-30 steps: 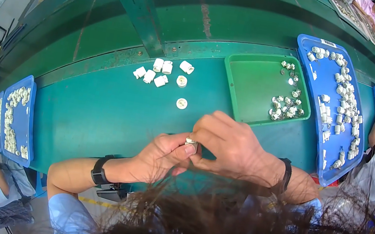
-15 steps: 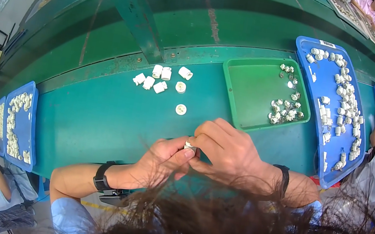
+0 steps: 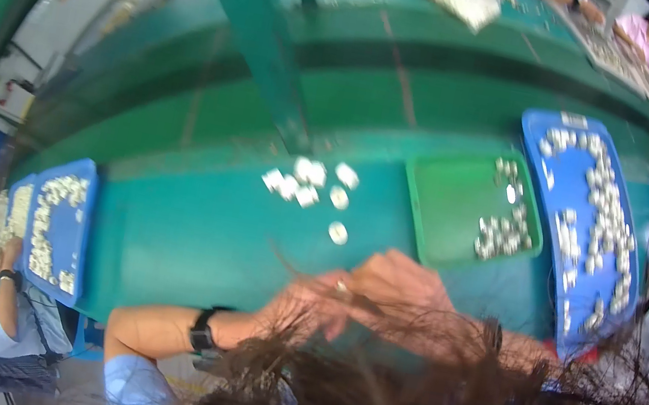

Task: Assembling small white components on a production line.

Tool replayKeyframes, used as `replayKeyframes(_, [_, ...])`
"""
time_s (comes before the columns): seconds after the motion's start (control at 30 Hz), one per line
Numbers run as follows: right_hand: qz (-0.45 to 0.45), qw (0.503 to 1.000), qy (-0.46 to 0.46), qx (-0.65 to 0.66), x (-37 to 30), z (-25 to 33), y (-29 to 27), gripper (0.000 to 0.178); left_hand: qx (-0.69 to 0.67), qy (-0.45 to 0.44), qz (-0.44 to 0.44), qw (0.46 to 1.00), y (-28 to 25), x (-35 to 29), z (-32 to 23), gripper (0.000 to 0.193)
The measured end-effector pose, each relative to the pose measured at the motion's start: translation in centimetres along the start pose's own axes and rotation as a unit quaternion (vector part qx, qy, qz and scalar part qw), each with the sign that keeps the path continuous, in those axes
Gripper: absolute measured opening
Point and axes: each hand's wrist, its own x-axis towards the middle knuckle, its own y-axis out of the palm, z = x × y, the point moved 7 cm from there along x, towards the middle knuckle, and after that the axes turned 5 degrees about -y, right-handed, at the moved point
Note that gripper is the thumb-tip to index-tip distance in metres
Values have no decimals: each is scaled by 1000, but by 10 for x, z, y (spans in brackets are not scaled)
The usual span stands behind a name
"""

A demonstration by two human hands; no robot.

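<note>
Though blurred, pinched in left hand (image 3: 303, 300), with right hand (image 3: 403, 290) curled against it, latter's grip impossible to tell: one small white part (image 3: 341, 286); beyond hands, loose white pieces (image 3: 311, 171) on green worktop (image 3: 196, 241); rightward, green tray (image 3: 444, 211), then larger blue tray (image 3: 570, 189).

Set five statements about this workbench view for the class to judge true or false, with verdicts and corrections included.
1. The left hand and right hand are close together. True.
2. The loose white pieces on the worktop lie left of the green tray. True.
3. The pieces in the green tray are all at its left side. False: they lie toward its right side.
4. A dark band is worn on the left wrist. True.
5. The left hand is inside the green tray. False: it is outside that tray, beside the right hand.
</note>
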Motion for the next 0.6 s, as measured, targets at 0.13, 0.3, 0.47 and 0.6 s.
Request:
replayKeyframes(0.13, [36, 998, 50, 27, -6, -5, -7, 29, -92, -17, 40, 995, -29, 30, 17, 45])
replayKeyframes(0.3, [14, 999, 29, 25, -6, 1, -4, 35, 111, 85, -17, 990, -5, 9, -31, 45])
replayKeyframes(0.47, [51, 996, 28, 68, -10, -2, 2, 37, 253, 135, -42, 957, 9, 4, -45, 45])
replayKeyframes(0.6, [46, 995, 37, 84, -12, -2, 3, 35, 238, 115, -26, 964, 3, 7, -34, 38])
